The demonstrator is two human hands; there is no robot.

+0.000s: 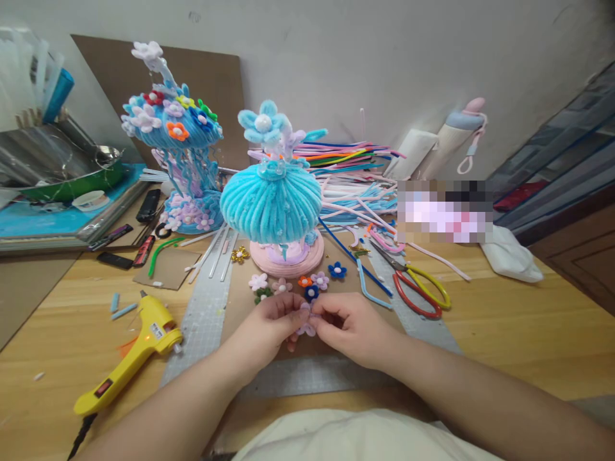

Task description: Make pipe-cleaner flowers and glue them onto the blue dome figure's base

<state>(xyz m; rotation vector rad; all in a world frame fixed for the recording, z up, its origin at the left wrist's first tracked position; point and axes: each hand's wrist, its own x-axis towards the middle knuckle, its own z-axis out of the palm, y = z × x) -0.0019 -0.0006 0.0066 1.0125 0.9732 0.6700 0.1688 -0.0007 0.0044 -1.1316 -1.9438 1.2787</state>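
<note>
Between the fingertips of both hands is a light purple pipe-cleaner flower (306,329). My left hand (278,320) pinches it from one side, and my right hand (348,328) grips it from the other; part of the flower is hidden by fingers. Just beyond the hands lie several small fuzzy flowers, among them a dark blue flower (337,270), an orange flower (305,282), a pale pink flower (258,282) and a green flower (263,294). Behind them stands a turquoise pipe-cleaner jellyfish (271,202) on a round pink base (314,261).
A yellow glue gun (154,326) lies at left on the wooden table. Scissors (418,285) with red and yellow handles rest at right. Behind are a flower-covered jellyfish (177,131), bundled pipe cleaners (350,157) and a bottle (451,137). Cardboard (379,342) covers the grey cutting mat (331,381).
</note>
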